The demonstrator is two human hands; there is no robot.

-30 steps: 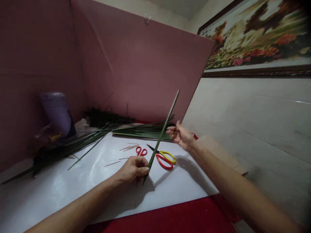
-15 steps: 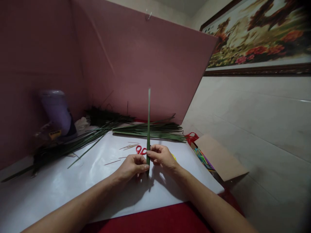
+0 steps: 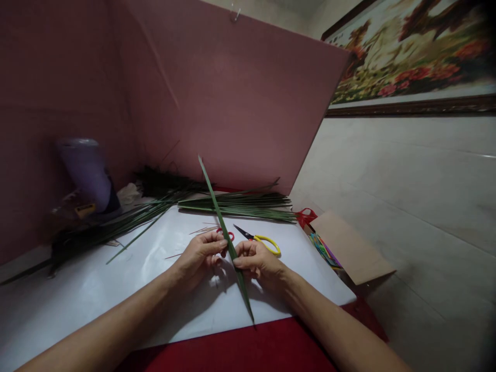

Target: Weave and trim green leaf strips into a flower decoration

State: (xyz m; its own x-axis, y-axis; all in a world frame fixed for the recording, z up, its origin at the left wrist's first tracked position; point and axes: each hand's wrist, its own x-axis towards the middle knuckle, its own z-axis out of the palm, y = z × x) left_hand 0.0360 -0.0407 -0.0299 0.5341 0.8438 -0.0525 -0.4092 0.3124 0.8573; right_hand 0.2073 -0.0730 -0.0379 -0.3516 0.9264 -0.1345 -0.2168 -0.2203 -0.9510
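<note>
A long green leaf strip [image 3: 212,196] slants from upper left down to a pointed end near the front edge of the white sheet [image 3: 116,279]. My left hand [image 3: 199,253] pinches the strip from its left side. On the strip's right, my right hand [image 3: 258,261] grips it with closed fingers. Both hands hold it just above the sheet, close together. Yellow-handled scissors [image 3: 261,240] lie right behind my right hand. Small red-handled scissors [image 3: 231,235] peek out behind the strip.
A bundle of green leaf strips [image 3: 240,205] lies at the back, more dark leaves [image 3: 116,227] at the left. A purple container [image 3: 87,173] stands back left. A cardboard box [image 3: 349,248] with coloured items sits right of the sheet. Pink panels [image 3: 232,103] wall the back.
The strip has swung from leaning right, through upright, to leaning left with its lower end slid toward me. My right hand came back from the bundle and closed on the strip.
</note>
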